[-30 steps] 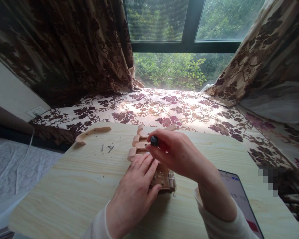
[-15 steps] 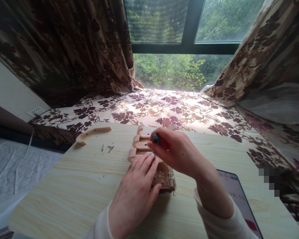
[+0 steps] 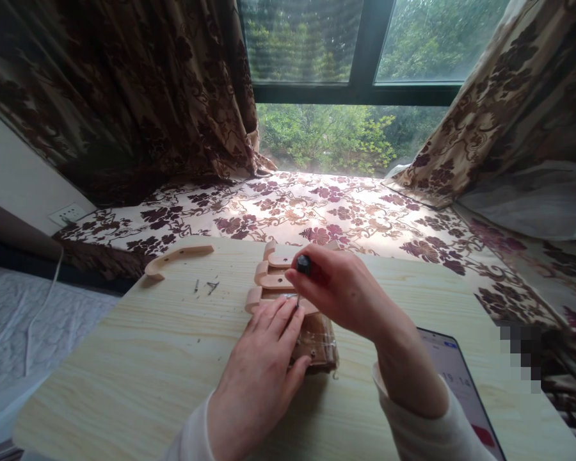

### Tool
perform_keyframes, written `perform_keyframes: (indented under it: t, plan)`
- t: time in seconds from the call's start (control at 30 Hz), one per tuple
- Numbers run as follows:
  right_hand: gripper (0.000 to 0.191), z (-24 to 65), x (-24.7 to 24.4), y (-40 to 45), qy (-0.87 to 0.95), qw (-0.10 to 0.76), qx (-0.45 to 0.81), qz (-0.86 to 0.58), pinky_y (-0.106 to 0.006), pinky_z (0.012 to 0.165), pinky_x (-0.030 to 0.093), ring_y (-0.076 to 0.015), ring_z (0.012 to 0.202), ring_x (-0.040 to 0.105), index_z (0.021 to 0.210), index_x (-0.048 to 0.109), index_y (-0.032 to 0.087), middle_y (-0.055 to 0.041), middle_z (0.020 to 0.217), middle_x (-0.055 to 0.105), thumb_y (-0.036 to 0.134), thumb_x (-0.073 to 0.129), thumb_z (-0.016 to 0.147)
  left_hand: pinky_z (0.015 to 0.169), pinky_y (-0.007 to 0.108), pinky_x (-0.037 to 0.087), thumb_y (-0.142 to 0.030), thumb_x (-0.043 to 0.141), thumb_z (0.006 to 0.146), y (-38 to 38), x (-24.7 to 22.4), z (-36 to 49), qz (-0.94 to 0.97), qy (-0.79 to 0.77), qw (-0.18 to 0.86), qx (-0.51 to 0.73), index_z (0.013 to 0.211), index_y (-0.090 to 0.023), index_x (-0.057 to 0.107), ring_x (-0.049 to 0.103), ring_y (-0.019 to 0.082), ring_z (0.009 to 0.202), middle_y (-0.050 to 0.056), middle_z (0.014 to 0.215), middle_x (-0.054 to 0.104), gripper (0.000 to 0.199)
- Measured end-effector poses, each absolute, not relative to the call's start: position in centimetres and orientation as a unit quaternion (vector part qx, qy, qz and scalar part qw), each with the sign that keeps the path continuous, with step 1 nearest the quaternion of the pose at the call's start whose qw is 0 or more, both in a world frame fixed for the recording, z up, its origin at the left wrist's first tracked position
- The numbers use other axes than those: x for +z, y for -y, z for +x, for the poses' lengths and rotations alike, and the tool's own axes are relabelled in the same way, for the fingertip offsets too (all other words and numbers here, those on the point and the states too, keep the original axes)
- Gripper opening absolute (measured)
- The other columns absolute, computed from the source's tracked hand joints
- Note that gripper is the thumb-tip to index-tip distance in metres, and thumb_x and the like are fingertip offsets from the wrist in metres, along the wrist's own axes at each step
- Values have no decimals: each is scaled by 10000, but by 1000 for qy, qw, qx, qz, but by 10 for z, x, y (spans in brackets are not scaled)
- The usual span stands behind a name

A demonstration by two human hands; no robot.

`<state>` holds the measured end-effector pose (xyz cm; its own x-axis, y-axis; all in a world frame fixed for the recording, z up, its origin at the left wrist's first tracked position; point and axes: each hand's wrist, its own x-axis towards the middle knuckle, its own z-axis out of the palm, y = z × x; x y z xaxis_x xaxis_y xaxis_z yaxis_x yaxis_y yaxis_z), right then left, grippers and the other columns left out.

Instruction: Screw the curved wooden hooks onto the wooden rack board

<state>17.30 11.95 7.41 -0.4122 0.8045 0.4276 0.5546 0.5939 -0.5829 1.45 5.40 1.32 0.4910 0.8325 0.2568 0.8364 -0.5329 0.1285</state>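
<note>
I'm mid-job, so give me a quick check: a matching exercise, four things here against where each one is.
1. Phone
2. Black-handled tool
3. Loose curved wooden piece
4. Left hand

A. In the right hand
B. Resting over the brown block
C. Beside the right forearm
D. Far left part of the table

Pairs: 1-C, 2-A, 3-D, 4-B

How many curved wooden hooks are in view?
4 visible: the lone hook at left, then the near hook, middle hook and far hook in a row by the left hand. The right hand may hide another.
</note>
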Motion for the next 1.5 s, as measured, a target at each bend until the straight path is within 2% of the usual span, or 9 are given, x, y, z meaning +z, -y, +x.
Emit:
perform_keyframes:
  t: [0.13,0.3,0.53,0.7,0.93,1.13,1.3,1.5]
  plan:
    - [211,172,74,-122,805,348,164,-451,-235,517,274,-89,529,377,759,519,188,45,582,452,369,522,865,1039,523,367,-217,541,812,-54,13,14,-866,478,9,-149,1313,-108,448,378,308,1288,154,1375,450,521]
    - [120,173,76,-119,832,339,182,-400,-225,529,285,-81,534,384,812,552,210,58,603,487,322,543,854,1038,528,366,-228,558,804,-54,14,14,-862,485,13,-146,1263,-113,501,396,318,1275,161,1351,475,477]
    - [248,172,73,-124,799,356,165,-455,-231,504,267,-84,517,379,715,502,189,45,566,451,392,537,854,1033,529,372,-229,542,816,-54,12,13,-865,480,16,-147,1314,-115,450,385,313,1284,153,1384,442,519]
    - [97,174,76,-119,826,365,178,-391,-220,540,297,-81,563,426,897,580,220,54,648,524,301,563,846,1032,526,376,-237,560,809,-53,12,13,-864,480,22,-147,1280,-109,485,399,316,1272,160,1349,476,494]
    - [221,171,74,-121,807,366,134,-444,-230,529,281,-84,542,384,763,535,193,45,599,484,387,525,868,1030,520,381,-239,539,818,-54,12,13,-864,479,18,-156,1285,-114,479,391,319,1278,162,1372,450,487]
    - [134,170,79,-113,831,358,152,-397,-224,540,281,-78,568,420,892,585,205,48,653,528,329,544,863,1020,530,383,-239,526,825,-56,18,15,-866,481,4,-135,1199,-132,544,402,326,1267,168,1352,462,390]
    - [173,170,78,-116,821,366,142,-414,-223,531,269,-77,558,398,806,559,199,48,627,509,357,534,870,1039,524,365,-232,522,827,-55,15,14,-867,477,10,-143,1230,-129,521,384,320,1282,161,1362,455,416]
    - [174,170,80,-116,813,360,132,-439,-229,530,263,-81,555,404,824,569,201,48,616,498,367,538,860,1031,537,370,-236,526,822,-56,13,14,-865,479,11,-150,1226,-122,520,397,329,1272,166,1352,464,420]
